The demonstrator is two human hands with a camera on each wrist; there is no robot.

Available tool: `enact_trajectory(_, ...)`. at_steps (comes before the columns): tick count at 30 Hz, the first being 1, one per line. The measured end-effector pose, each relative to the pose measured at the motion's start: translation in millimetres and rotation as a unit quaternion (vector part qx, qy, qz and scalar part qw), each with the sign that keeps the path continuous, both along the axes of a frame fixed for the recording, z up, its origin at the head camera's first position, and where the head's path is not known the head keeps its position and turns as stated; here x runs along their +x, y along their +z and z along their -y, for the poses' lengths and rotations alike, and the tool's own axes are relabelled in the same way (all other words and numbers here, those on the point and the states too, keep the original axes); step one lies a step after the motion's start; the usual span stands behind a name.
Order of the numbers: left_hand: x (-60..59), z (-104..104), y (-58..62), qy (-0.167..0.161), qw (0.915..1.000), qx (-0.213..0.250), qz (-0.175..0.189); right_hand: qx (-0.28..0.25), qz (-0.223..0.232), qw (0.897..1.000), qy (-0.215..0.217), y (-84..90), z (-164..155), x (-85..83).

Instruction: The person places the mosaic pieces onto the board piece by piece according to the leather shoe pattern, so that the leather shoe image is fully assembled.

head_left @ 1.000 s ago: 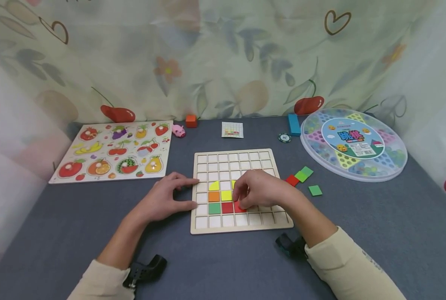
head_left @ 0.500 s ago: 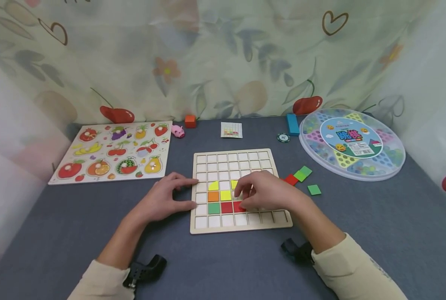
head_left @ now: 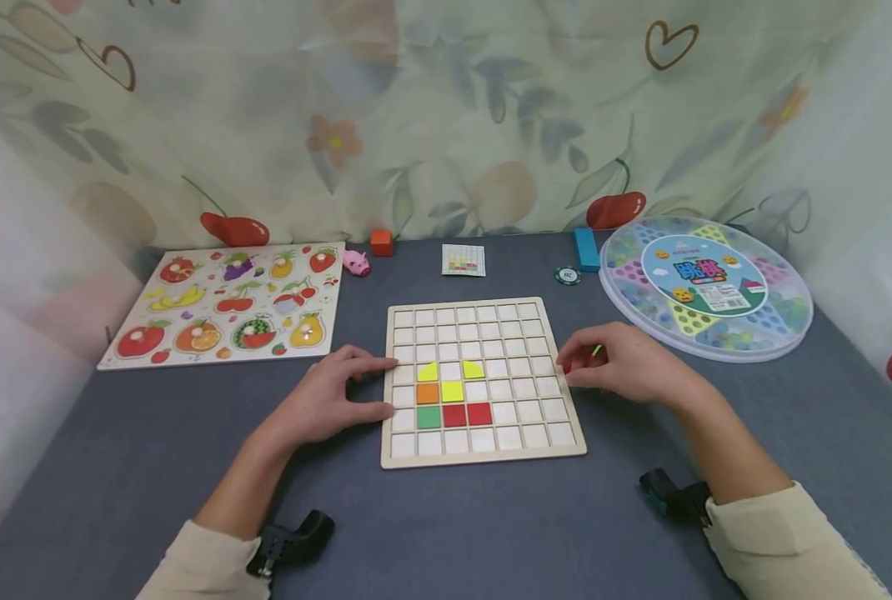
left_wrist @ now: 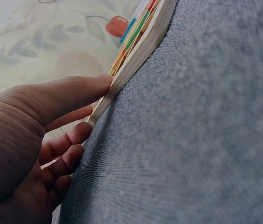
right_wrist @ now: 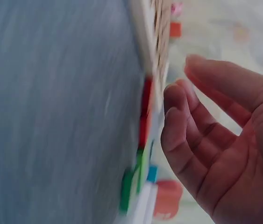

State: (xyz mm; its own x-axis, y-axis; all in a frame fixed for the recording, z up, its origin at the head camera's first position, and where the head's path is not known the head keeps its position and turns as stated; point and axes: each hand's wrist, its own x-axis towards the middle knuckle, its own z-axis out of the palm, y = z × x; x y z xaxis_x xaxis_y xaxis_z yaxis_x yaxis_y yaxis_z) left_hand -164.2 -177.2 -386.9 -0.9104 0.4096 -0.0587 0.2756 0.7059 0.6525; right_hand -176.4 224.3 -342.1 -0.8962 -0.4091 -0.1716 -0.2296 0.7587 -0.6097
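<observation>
Landmark: the wooden grid board (head_left: 483,381).
My left hand (head_left: 326,400): fingers relaxed, thumb and fingertips pressing the board's left edge.
My right hand (head_left: 629,367): just off the board's right edge, fingers loosely bent over the loose tiles (head_left: 583,358); holding nothing.
Placed tiles: yellow, orange, green and red (head_left: 479,413), in the board's lower-left middle.
</observation>
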Motion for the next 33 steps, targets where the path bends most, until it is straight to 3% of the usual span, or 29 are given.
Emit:
enact_trajectory(7, -0.2, 0, -0.1, 0.001, 1.0, -0.001, 0.003, 0.06, -0.022, 0.998, -0.028, -5.3, -31, -13.6)
enact_trajectory(14, 0.2, 0, 0.7, 0.002, 1.0, -0.003, 0.005, 0.1, -0.01, 0.995, -0.028, -7.2, -37, -23.0)
enact_trajectory(33, -0.8, 0, -0.8, 0.003, 1.0, 0.003, 0.007, 0.089, -0.01, 0.996, -0.025, -8.3, -44, -30.7)
